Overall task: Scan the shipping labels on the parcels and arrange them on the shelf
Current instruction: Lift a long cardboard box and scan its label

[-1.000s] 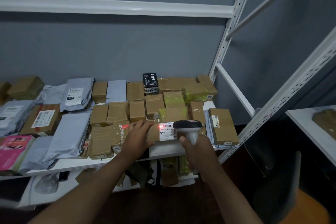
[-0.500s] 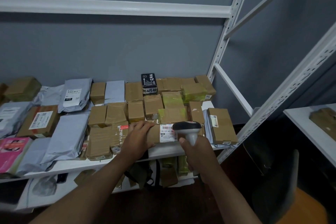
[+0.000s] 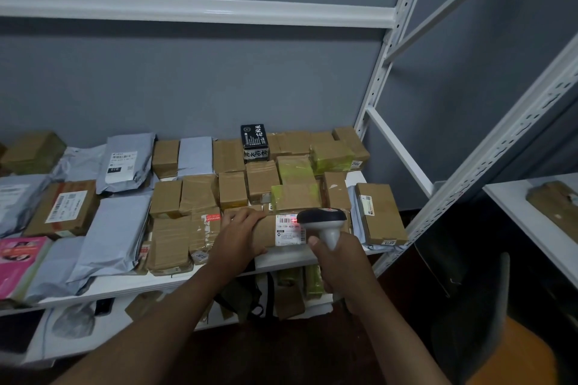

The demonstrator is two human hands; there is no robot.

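Left hand (image 3: 239, 236) grips left end of brown parcel (image 3: 269, 231) at front edge of shelf (image 3: 131, 283). Right hand (image 3: 339, 262) clenched round handle of scanner (image 3: 322, 222) — head over parcel's white label (image 3: 290, 230). Red scan glow back on barcode; half second ago it was off. Hands and parcel otherwise unmoved. Counted: one scanner, one held parcel, one black box (image 3: 255, 143) beyond hands, one pink packet (image 3: 18, 262) far left of left hand. Brown boxes and grey mailers crowd shelf — too many to count reliably.
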